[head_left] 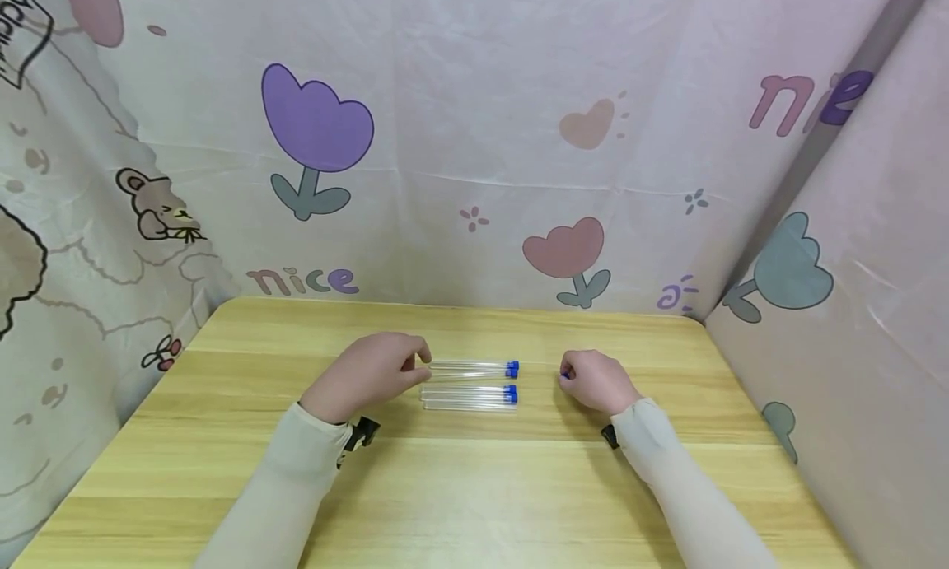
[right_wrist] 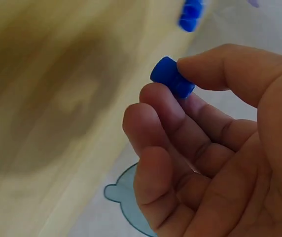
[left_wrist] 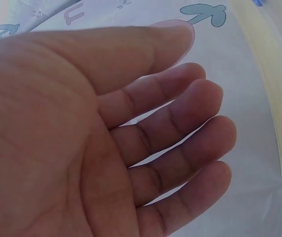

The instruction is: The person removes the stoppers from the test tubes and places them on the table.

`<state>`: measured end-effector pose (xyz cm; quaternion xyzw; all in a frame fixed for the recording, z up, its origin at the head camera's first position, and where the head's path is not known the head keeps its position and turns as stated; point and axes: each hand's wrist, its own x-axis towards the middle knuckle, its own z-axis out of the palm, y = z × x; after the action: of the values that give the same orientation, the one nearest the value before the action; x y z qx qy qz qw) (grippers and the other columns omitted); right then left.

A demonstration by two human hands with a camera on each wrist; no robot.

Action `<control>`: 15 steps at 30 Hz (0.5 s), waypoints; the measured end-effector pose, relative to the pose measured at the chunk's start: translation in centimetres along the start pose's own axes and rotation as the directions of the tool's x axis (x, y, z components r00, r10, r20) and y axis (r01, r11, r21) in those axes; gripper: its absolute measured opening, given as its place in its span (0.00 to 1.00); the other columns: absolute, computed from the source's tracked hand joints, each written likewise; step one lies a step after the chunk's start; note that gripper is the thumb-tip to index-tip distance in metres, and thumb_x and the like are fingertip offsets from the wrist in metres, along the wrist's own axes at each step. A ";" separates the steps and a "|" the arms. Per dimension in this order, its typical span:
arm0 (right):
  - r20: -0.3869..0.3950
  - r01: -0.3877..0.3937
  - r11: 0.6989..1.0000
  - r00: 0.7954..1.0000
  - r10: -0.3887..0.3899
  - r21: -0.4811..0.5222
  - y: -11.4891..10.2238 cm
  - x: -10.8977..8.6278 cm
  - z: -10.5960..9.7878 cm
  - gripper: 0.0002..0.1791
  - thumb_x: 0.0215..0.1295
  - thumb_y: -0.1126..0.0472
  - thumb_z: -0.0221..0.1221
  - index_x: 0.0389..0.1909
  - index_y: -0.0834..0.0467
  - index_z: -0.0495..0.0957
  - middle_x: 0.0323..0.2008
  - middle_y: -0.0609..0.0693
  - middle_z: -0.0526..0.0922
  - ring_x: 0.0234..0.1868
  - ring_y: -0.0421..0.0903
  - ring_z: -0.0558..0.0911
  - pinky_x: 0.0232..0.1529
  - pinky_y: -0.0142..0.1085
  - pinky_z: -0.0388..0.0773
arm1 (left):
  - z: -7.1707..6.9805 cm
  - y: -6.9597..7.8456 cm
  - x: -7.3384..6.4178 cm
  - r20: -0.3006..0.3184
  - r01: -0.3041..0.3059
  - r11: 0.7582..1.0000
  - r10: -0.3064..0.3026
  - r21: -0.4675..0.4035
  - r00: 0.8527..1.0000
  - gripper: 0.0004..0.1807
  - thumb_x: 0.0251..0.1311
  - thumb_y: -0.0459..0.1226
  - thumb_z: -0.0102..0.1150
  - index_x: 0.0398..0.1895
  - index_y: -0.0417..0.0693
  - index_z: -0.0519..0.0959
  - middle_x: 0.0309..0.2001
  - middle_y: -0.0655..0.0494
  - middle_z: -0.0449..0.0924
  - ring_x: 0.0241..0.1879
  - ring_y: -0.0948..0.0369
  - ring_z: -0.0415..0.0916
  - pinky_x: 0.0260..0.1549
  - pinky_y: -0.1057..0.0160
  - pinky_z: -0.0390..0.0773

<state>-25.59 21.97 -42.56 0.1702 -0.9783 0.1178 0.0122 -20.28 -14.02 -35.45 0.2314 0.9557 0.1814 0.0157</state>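
Note:
Several clear test tubes (head_left: 474,376) lie side by side on the table in two small groups, their blue caps (head_left: 511,394) pointing right. The nearest tube (head_left: 470,407) shows no cap on its right end. My right hand (head_left: 596,380), to the right of the tubes, pinches a loose blue cap (right_wrist: 170,76) between thumb and index finger, the other fingers curled below it. At the left ends of the upper tubes is my left hand (head_left: 378,367), fingers loosely bent. Its palm and fingers hold nothing in the left wrist view.
The wood-grain table (head_left: 474,495) runs back to a printed cloth (head_left: 445,141), and more cloth hangs at the left and right sides. A dark strap piece (head_left: 363,432) shows at the left cuff and another (head_left: 610,436) at the right cuff.

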 end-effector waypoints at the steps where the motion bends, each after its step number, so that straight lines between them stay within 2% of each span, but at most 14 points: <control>1: -0.001 0.005 1.000 1.000 -0.005 -0.016 0.1 0.1 0.2 0.06 0.67 0.61 0.65 0.30 0.54 0.81 0.26 0.44 0.80 0.27 0.42 0.75 0.31 0.41 0.77 | 0.0 0.0 0.0 -0.002 0.002 1.000 -0.002 -0.001 1.000 0.10 0.69 0.42 0.65 0.48 0.49 0.86 0.27 0.64 0.75 0.26 0.63 0.70 0.30 0.61 0.74; 7: 0.014 0.004 0.999 1.000 -0.004 -0.047 0.5 0.6 0.8 0.09 0.65 0.63 0.64 0.25 0.53 0.78 0.24 0.44 0.78 0.26 0.42 0.74 0.28 0.38 0.72 | -0.1 0.1 -0.1 -0.010 -0.006 1.000 0.006 -0.003 1.000 0.09 0.69 0.42 0.65 0.46 0.49 0.86 0.26 0.64 0.74 0.25 0.63 0.69 0.30 0.62 0.73; 10: 0.055 -0.009 1.000 0.998 0.011 -0.027 0.6 0.7 0.9 0.05 0.63 0.62 0.65 0.28 0.54 0.79 0.26 0.46 0.80 0.28 0.44 0.76 0.30 0.41 0.75 | -0.1 0.1 -0.1 -0.012 -0.009 1.000 0.009 -0.001 1.000 0.09 0.68 0.42 0.65 0.46 0.49 0.86 0.26 0.64 0.74 0.25 0.63 0.69 0.29 0.62 0.73; 11: 0.081 -0.025 1.000 0.996 0.026 -0.013 0.6 0.7 0.8 0.05 0.62 0.60 0.66 0.33 0.57 0.81 0.29 0.47 0.82 0.30 0.46 0.78 0.33 0.43 0.78 | 0.0 0.1 -0.1 -0.013 -0.008 1.000 0.008 -0.001 1.000 0.09 0.68 0.42 0.65 0.46 0.49 0.86 0.26 0.64 0.74 0.25 0.63 0.69 0.29 0.62 0.73; 13: 0.130 -0.069 0.997 0.989 0.064 0.033 0.7 0.6 0.3 0.17 0.63 0.56 0.67 0.48 0.61 0.81 0.39 0.52 0.86 0.38 0.50 0.83 0.42 0.50 0.82 | 0.0 0.1 -0.1 -0.017 -0.001 1.000 0.001 -0.002 1.000 0.09 0.69 0.42 0.65 0.46 0.50 0.86 0.26 0.64 0.75 0.25 0.63 0.70 0.30 0.62 0.73; 15: 0.156 -0.127 0.988 0.981 0.113 0.082 0.7 0.4 -0.5 0.32 0.64 0.51 0.66 0.63 0.65 0.74 0.46 0.57 0.85 0.44 0.53 0.83 0.48 0.54 0.81 | 0.1 0.1 -0.1 -0.020 0.010 1.000 -0.010 0.000 1.000 0.09 0.69 0.43 0.65 0.45 0.51 0.86 0.26 0.64 0.75 0.25 0.63 0.70 0.30 0.62 0.74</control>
<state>-26.22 22.61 -42.18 0.1195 -0.9784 0.1498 -0.0770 -20.15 -13.98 -35.51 0.2247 0.9569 0.1836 0.0069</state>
